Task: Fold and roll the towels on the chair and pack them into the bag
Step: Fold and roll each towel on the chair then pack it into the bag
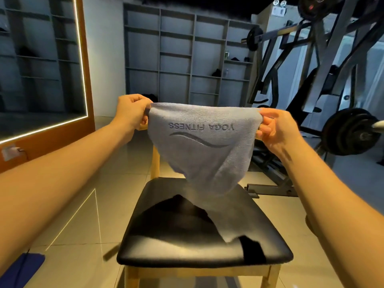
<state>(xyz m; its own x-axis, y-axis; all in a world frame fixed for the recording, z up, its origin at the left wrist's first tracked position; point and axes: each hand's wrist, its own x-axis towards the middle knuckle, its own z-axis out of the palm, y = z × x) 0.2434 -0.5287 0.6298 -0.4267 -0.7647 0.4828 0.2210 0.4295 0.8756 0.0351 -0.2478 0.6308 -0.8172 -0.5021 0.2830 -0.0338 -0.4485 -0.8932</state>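
A grey towel (204,150) with mirrored "YOGA FITNESS" lettering hangs in the air above the chair. My left hand (132,112) pinches its upper left corner. My right hand (277,127) pinches the upper right corner. The towel's lower part trails down across the chair's black padded seat (158,242) towards the front right. A black towel (182,213) lies on the seat, partly under the grey one. The blue item (22,269) at the bottom left on the floor may be the bag.
The chair has light wooden legs (154,163) and stands on a tiled floor. A weight rack with barbell plates (351,132) stands close on the right. A lit mirror (41,65) lines the left wall, and grey shelving (187,55) fills the back wall.
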